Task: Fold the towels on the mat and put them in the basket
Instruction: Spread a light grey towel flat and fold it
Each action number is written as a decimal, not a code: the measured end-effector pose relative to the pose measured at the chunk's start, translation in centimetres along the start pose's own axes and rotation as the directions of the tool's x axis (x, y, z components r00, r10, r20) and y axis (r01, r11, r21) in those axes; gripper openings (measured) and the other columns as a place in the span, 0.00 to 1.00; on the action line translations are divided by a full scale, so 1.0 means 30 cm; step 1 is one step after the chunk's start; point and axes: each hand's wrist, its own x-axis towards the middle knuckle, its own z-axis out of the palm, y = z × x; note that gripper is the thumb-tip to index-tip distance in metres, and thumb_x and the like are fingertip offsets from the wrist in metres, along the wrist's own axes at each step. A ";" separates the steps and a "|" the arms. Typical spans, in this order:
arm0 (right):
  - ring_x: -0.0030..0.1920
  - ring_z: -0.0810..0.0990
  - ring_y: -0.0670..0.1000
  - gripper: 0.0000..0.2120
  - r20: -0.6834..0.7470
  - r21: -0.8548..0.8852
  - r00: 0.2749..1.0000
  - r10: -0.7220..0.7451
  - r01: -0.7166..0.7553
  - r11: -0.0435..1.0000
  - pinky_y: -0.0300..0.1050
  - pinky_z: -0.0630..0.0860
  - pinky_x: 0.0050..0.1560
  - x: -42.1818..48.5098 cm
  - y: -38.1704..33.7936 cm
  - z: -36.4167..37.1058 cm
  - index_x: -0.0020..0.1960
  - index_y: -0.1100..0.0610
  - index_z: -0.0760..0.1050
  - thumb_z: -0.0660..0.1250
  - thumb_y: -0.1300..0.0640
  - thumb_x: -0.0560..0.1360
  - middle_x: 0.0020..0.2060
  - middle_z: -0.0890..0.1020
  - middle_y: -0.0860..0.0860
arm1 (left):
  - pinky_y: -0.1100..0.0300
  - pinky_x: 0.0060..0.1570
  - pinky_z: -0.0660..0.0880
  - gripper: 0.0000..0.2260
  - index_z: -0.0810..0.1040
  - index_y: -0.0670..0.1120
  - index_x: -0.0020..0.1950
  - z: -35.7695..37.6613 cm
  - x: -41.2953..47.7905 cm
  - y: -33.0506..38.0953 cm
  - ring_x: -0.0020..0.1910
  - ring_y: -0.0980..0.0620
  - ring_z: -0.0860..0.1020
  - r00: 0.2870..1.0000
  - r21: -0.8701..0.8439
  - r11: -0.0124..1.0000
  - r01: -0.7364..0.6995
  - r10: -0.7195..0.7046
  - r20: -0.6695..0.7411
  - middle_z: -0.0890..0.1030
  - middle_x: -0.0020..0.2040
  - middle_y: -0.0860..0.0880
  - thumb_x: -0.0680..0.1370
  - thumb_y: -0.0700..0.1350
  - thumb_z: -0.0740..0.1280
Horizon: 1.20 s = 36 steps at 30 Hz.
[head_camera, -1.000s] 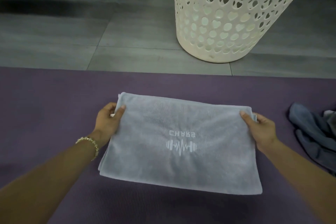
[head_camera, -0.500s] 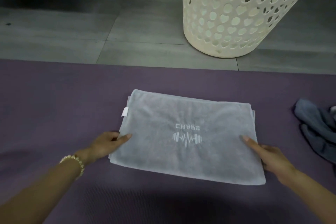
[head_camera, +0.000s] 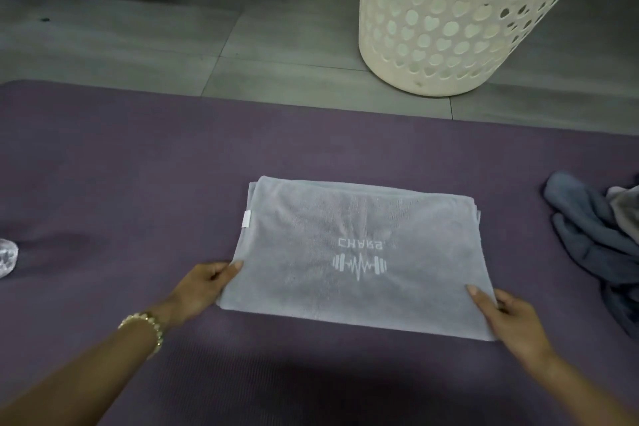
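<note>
We are pinching the folded towel (head_camera: 356, 252) at its near corners, left hand (head_camera: 204, 287) and right hand (head_camera: 508, 315) each pressing a thumb on top. It is lying on the mat (head_camera: 138, 166), short of the basket (head_camera: 449, 28). Being soft and light, it is likely to sag unless held by both corners.

The purple mat (head_camera: 138, 183) lies open to the left of the folded towel (head_camera: 345, 225), passable right across to a small clear object (head_camera: 5, 258) at the left border; a free strip of mat runs between the towel's far edge and the grey floor (head_camera: 173, 45); the white basket (head_camera: 449, 28) stands on that floor, far and right, its rim out of view; on the right a heap of blue-grey towels (head_camera: 587, 235) blocks the mat, with a gap between heap and folded towel.
</note>
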 end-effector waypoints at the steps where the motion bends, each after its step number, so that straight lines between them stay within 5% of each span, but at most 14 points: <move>1: 0.44 0.83 0.52 0.09 0.018 0.001 1.000 0.020 -0.020 1.000 0.42 0.80 0.46 0.003 0.004 0.002 0.43 0.55 0.82 0.69 0.51 0.74 0.40 0.85 0.50 | 0.66 0.39 0.76 0.16 0.82 0.42 0.43 0.000 0.009 -0.005 0.37 0.56 0.79 1.000 0.019 1.000 0.010 -0.010 0.005 0.82 0.36 0.53 0.80 0.52 0.61; 4: 0.45 0.84 0.53 0.14 0.011 0.047 0.999 0.049 -0.049 0.998 0.51 0.78 0.51 0.037 -0.055 -0.001 0.43 0.58 0.83 0.70 0.47 0.73 0.41 0.86 0.52 | 0.60 0.40 0.75 0.17 0.80 0.40 0.42 -0.014 0.071 0.047 0.34 0.56 0.76 0.998 0.003 1.000 -0.005 0.005 -0.057 0.79 0.33 0.53 0.79 0.52 0.62; 9: 0.49 0.82 0.56 0.26 -0.043 0.223 0.992 0.120 -0.107 0.969 0.58 0.77 0.59 0.177 -0.182 0.021 0.52 0.67 0.80 0.71 0.43 0.71 0.48 0.84 0.56 | 0.57 0.44 0.77 0.12 0.78 0.44 0.45 0.003 0.208 0.199 0.40 0.50 0.76 0.988 -0.261 0.965 -0.016 -0.024 -0.149 0.78 0.40 0.47 0.78 0.53 0.65; 11: 0.47 0.80 0.56 0.28 -0.065 0.221 0.990 0.128 -0.111 0.969 0.59 0.77 0.58 0.228 -0.208 0.041 0.50 0.68 0.78 0.72 0.41 0.70 0.49 0.83 0.59 | 0.66 0.35 0.75 0.09 0.79 0.46 0.48 0.019 0.237 0.240 0.37 0.53 0.76 0.981 -0.218 0.974 -0.069 0.026 -0.194 0.78 0.40 0.50 0.78 0.52 0.66; 14: 0.45 0.78 0.54 0.15 -0.105 0.206 0.992 0.068 -0.045 0.977 0.49 0.78 0.48 0.260 -0.246 0.073 0.42 0.58 0.77 0.69 0.45 0.74 0.40 0.80 0.51 | 0.67 0.33 0.71 0.11 0.78 0.45 0.50 0.030 0.262 0.269 0.38 0.54 0.77 0.969 -0.157 0.983 -0.095 0.056 -0.240 0.78 0.40 0.52 0.79 0.52 0.64; 18: 0.40 0.73 0.52 0.18 -0.253 0.156 0.963 -0.096 0.139 0.978 0.40 0.71 0.36 0.286 -0.273 0.079 0.44 0.67 0.75 0.66 0.51 0.78 0.35 0.75 0.53 | 0.69 0.29 0.69 0.15 0.70 0.46 0.35 0.030 0.268 0.280 0.31 0.56 0.69 0.916 -0.173 0.966 -0.190 0.111 -0.385 0.71 0.33 0.51 0.80 0.51 0.63; 24: 0.40 0.73 0.53 0.22 -0.240 0.049 0.968 -0.069 0.083 0.995 0.48 0.74 0.43 0.313 -0.249 0.070 0.46 0.72 0.76 0.66 0.50 0.77 0.38 0.76 0.57 | 0.59 0.36 0.71 0.16 0.73 0.42 0.41 0.018 0.284 0.231 0.36 0.51 0.71 0.927 -0.130 0.987 -0.095 0.040 -0.374 0.73 0.37 0.47 0.80 0.53 0.62; 27: 0.40 0.72 0.54 0.25 -0.263 -0.008 0.963 -0.052 0.052 0.999 0.57 0.75 0.48 0.331 -0.229 0.073 0.44 0.73 0.75 0.66 0.48 0.77 0.36 0.74 0.58 | 0.63 0.32 0.70 0.16 0.73 0.43 0.39 0.022 0.297 0.234 0.36 0.50 0.69 0.919 -0.093 0.992 -0.089 0.046 -0.391 0.71 0.35 0.48 0.80 0.52 0.61; 33: 0.40 0.70 0.53 0.22 -0.260 0.032 0.964 -0.051 0.061 0.998 0.46 0.68 0.43 0.371 -0.209 0.073 0.44 0.72 0.75 0.66 0.50 0.78 0.37 0.73 0.57 | 0.56 0.42 0.73 0.12 0.77 0.43 0.49 0.012 0.320 0.246 0.42 0.48 0.72 0.912 -0.116 0.987 -0.107 0.051 -0.408 0.75 0.42 0.46 0.80 0.51 0.62; 36: 0.50 0.75 0.59 0.17 -0.394 -0.221 0.905 -0.161 0.077 0.972 0.50 0.70 0.49 0.327 -0.224 0.099 0.57 0.65 0.73 0.66 0.52 0.77 0.48 0.76 0.58 | 0.47 0.62 0.69 0.18 0.72 0.43 0.65 0.054 0.293 0.243 0.59 0.43 0.71 0.865 0.199 0.980 -0.014 0.112 -0.490 0.74 0.58 0.43 0.78 0.51 0.64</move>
